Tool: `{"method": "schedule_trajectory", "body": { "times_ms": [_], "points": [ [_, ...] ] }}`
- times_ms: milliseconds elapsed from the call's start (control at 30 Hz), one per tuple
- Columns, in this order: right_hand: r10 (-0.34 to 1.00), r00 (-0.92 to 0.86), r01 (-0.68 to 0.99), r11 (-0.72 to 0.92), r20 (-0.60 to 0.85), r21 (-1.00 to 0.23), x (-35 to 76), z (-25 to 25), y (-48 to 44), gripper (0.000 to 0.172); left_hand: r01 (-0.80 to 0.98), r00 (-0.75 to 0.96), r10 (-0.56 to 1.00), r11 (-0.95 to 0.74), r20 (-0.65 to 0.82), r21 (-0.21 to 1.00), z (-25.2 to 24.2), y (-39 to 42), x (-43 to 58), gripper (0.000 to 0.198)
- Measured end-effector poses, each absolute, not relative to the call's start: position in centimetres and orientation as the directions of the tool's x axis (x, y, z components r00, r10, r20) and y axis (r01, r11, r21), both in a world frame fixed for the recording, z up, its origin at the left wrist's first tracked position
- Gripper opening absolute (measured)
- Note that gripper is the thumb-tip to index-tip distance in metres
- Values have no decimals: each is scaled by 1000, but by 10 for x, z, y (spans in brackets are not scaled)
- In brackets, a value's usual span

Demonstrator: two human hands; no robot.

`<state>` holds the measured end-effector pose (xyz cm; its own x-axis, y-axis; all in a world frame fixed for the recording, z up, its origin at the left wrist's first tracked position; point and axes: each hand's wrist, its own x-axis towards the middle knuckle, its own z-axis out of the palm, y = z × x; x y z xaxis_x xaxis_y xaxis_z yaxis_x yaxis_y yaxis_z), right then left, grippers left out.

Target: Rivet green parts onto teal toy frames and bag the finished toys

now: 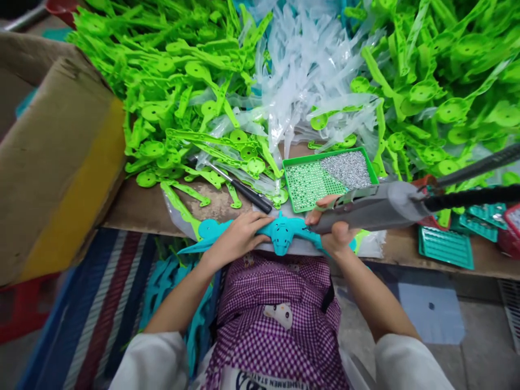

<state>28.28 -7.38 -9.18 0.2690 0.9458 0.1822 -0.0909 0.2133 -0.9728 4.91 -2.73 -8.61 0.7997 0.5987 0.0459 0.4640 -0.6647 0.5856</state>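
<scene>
Head camera, looking down at a workbench [142, 211] and the person's own lap. The left hand [239, 235] lies over a teal plastic part [283, 234] at the near edge of the bench, fingers curled down onto one arm of the part and pinning it in place. The right hand [337, 230] is clenched around a grey power screwdriver [365, 208], which lies almost level. Its front end is at the right side of the teal part, and its black cable [471, 197] runs off to the right. Whether the tip touches the part cannot be told.

Just behind both hands sits a green tray [293, 189], one half holding a heap of small silvery screws [349, 169]. To its left lies a hand tool with a black handle [244, 189]. Heaps of bright green plastic parts [174, 81] cover the back of the bench on both sides, with a pile of clear plastic bags [304, 70] between them. A cardboard box [52, 157] stands at the left. Teal trays [447, 246] lie on the bench at the right. A purple checked apron [276, 314] covers the lap below the hands.
</scene>
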Motion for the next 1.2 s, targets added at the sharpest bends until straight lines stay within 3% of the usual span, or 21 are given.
{"method": "schedule_trajectory", "body": {
  "times_ms": [233,367,500,867,1200],
  "points": [
    [947,247,-103,238,207,-966,276,-84,-71,57,487,770,635,-644,59,590,-88,-29,50,51],
    [888,388,-140,320,245,-937,283,-45,-75,57,502,762,647,-628,40,594,-87,-28,51,50],
    [802,473,-53,439,365,-897,303,-14,-95,52,512,750,660,-623,46,591,-88,-28,50,47],
    [772,528,-75,457,353,-886,323,-21,-127,53,531,749,661,-633,36,563,-89,-28,48,44],
    [736,596,50,365,321,-929,355,-29,-168,54,552,735,678,-627,36,550,-82,-28,51,43]
  ]
}}
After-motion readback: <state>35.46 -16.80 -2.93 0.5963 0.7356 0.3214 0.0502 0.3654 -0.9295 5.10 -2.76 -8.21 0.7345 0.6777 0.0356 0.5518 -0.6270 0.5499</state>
